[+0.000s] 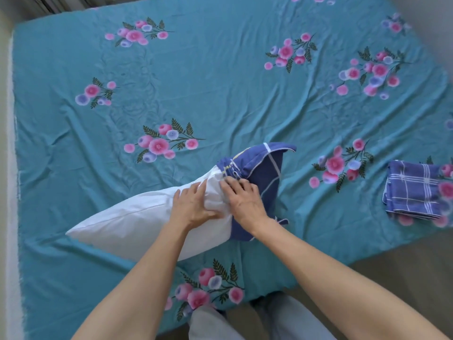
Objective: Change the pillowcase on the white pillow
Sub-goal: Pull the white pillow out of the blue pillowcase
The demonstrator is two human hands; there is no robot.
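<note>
- Pillow (127,217) lies on the bed (220,94), near its front edge; its long axis runs from near-left to far-right, and most of it is bare.
- Blue case (259,168) is bunched over the far-right end only, right under both hands.
- Left hand (193,204) rests on the white fabric, fingers loosely together, thumb pressing in.
- Right hand (242,200) sits at the case's gathered edge, nearer the case; its fingers curl onto the cloth, though a firm pinch isn't clear.
- Folded case (414,190) waits well apart on the right.
</note>
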